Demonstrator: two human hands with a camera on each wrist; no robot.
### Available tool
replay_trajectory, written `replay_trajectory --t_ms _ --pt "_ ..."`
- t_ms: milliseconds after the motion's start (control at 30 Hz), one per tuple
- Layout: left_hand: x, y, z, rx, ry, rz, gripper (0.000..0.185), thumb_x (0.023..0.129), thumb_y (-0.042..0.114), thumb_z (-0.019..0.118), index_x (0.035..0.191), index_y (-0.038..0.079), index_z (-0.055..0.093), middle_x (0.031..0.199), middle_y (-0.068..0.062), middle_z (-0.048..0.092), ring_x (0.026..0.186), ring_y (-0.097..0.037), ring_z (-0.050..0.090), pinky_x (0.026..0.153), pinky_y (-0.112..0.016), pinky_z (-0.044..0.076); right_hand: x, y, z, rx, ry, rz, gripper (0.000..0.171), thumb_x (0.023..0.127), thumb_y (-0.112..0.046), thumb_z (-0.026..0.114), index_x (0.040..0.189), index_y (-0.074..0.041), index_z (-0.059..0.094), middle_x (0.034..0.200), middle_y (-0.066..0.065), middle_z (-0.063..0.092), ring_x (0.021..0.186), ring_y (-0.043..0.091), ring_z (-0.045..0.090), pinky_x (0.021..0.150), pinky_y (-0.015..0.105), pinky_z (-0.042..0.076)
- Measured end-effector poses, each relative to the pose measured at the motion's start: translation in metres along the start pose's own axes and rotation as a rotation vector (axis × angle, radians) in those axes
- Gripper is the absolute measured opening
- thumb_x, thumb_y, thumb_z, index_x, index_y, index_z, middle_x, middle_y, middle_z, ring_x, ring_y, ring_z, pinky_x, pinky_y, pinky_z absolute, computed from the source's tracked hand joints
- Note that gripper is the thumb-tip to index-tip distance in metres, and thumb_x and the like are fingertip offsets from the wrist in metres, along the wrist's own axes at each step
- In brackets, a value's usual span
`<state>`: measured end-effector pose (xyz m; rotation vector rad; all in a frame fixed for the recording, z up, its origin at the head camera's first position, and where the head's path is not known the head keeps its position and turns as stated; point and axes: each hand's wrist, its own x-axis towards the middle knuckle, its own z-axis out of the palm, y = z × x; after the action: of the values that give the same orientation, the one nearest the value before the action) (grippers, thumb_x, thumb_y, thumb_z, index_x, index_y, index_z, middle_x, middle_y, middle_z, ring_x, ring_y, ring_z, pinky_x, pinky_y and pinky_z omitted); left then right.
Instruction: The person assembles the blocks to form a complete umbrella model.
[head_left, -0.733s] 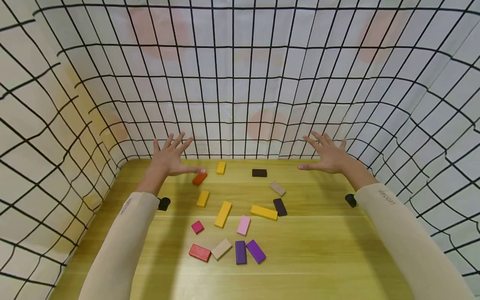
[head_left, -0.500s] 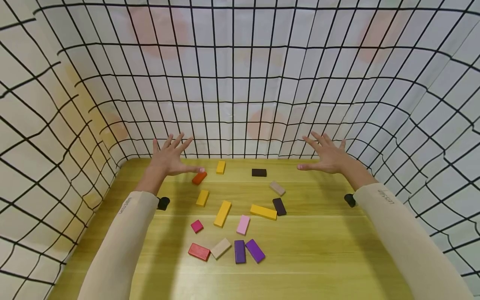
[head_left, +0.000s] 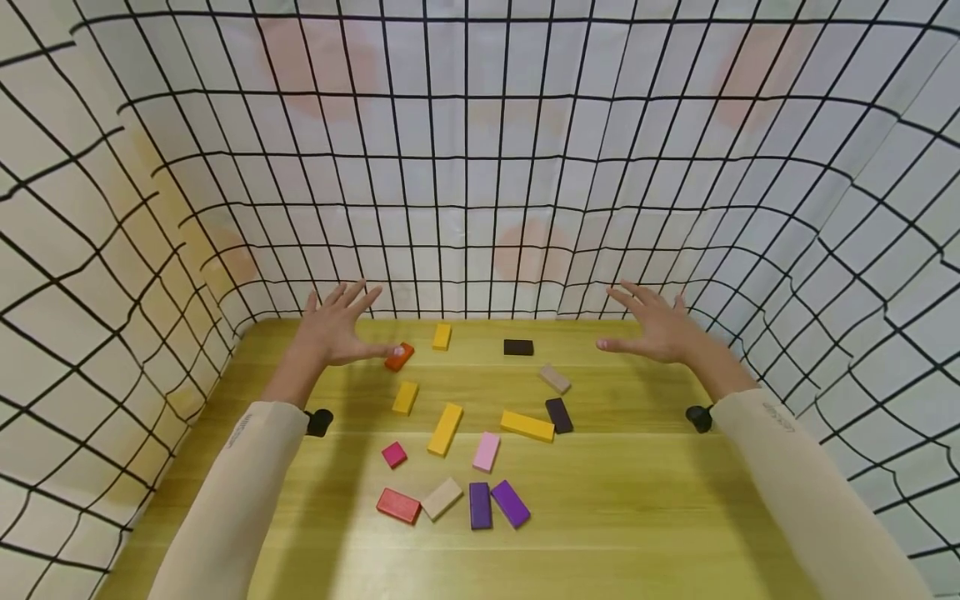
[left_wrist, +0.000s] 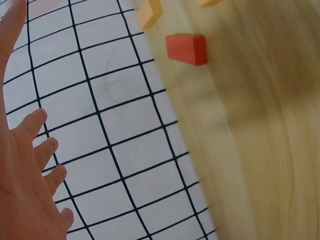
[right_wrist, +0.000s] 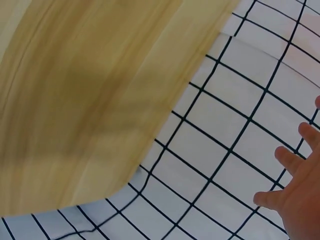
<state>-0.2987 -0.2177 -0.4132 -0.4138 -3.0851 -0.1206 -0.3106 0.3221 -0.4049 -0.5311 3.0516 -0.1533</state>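
My left hand (head_left: pixel 333 332) hovers over the table's far left with fingers spread and nothing held. Its thumb covers part of an orange-red block (head_left: pixel 400 357) in the head view; the left wrist view shows that red block (left_wrist: pixel 186 49) apart from the hand (left_wrist: pixel 25 175). On the far right, my right hand (head_left: pixel 656 329) is held up, fingers spread, holding nothing. Nearest to it are a beige block (head_left: pixel 555 379) and a black block (head_left: pixel 518 347). Yellow blocks (head_left: pixel 446 429), a pink block (head_left: pixel 486 452) and purple blocks (head_left: pixel 512 503) lie in the middle.
Closer to me lie a red block (head_left: pixel 398 506), a small crimson block (head_left: pixel 394 454) and another beige block (head_left: pixel 442 499). A dark block (head_left: pixel 558 415) touches a long yellow block (head_left: pixel 528 426). White cloth with black grid lines (head_left: pixel 480 167) surrounds the wooden table (head_left: pixel 622 517).
Both hands have come down slightly toward me in the head view, and their fingers look a little less stretched. The blocks lie as before.
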Motion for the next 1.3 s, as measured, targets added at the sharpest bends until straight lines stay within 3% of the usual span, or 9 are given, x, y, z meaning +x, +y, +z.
replay_trajectory --t_ms 267,467,700,933,1100,1300 --pt "-0.007 0.008 0.01 -0.063 0.041 0.045 0.112 0.069 0.091 0.045 0.157 0.03 0.012 0.164 -0.006 0.017 0.149 -0.036 0.015 0.12 -0.06 0.001 -0.01 -0.005 0.017 0.123 0.008 -0.007 0.093 0.083 -0.073 0.054 0.157 -0.033 0.012 0.165 0.006 0.003 0.147 0.045 0.014 0.104 0.076 0.025" --pt "-0.014 0.014 0.026 -0.107 0.107 0.077 0.11 0.069 0.089 0.05 0.156 0.028 0.021 0.161 -0.006 0.025 0.147 -0.033 0.025 0.122 -0.055 0.01 -0.019 -0.012 0.029 0.182 0.027 -0.022 0.091 0.085 -0.07 0.054 0.157 -0.027 0.018 0.164 0.012 0.009 0.144 0.047 0.02 0.104 0.074 0.027" --pt "-0.027 0.027 0.053 -0.166 0.115 0.132 0.107 0.071 0.086 0.052 0.156 0.027 0.023 0.16 -0.006 0.027 0.146 -0.034 0.026 0.121 -0.055 0.012 -0.027 -0.026 0.056 0.208 0.02 -0.073 0.091 0.085 -0.07 0.055 0.155 -0.02 0.026 0.16 0.015 0.021 0.143 0.044 0.025 0.107 0.068 0.03" --pt "-0.04 0.041 0.065 -0.237 0.135 0.151 0.102 0.071 0.079 0.061 0.153 0.024 0.033 0.157 -0.005 0.033 0.143 -0.034 0.032 0.121 -0.054 0.016 -0.031 -0.058 0.077 0.274 0.02 -0.127 0.083 0.086 -0.063 0.06 0.153 -0.025 0.029 0.159 0.01 0.026 0.142 0.04 0.03 0.106 0.066 0.035" --pt "-0.045 0.053 0.072 -0.264 0.125 0.186 0.099 0.074 0.077 0.061 0.152 0.024 0.034 0.157 -0.004 0.033 0.145 -0.031 0.029 0.121 -0.053 0.015 -0.038 -0.081 0.084 0.303 0.042 -0.146 0.08 0.085 -0.061 0.063 0.15 -0.023 0.035 0.155 0.01 0.033 0.138 0.038 0.037 0.103 0.064 0.039" --pt "-0.053 0.069 0.09 -0.306 0.139 0.233 0.097 0.073 0.076 0.063 0.151 0.025 0.037 0.155 -0.003 0.036 0.144 -0.028 0.033 0.12 -0.054 0.02 -0.046 -0.101 0.094 0.341 0.056 -0.173 0.076 0.085 -0.061 0.064 0.148 -0.026 0.04 0.15 0.003 0.039 0.134 0.033 0.044 0.102 0.06 0.043"
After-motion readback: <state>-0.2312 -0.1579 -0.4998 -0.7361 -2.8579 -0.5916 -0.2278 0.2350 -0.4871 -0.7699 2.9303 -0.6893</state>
